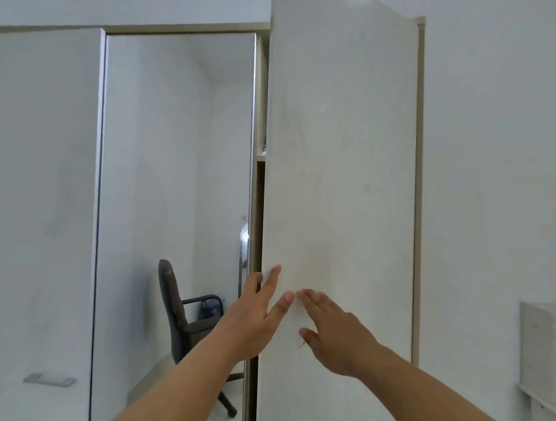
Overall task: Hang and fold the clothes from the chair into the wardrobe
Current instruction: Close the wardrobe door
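Both grips flat, fingers straight: left hand (255, 321), right hand (339, 339) on white wardrobe door (342, 174).

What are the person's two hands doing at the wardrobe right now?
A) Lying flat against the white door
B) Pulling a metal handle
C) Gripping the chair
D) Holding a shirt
A: the left hand and right hand lie with straight fingers on the white wardrobe door, holding nothing.

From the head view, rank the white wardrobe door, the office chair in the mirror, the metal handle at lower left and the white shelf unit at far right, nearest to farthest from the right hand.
1. White wardrobe door, under the right hand.
2. Office chair, left, in the mirror.
3. White shelf unit, far right.
4. Metal handle, lower left.
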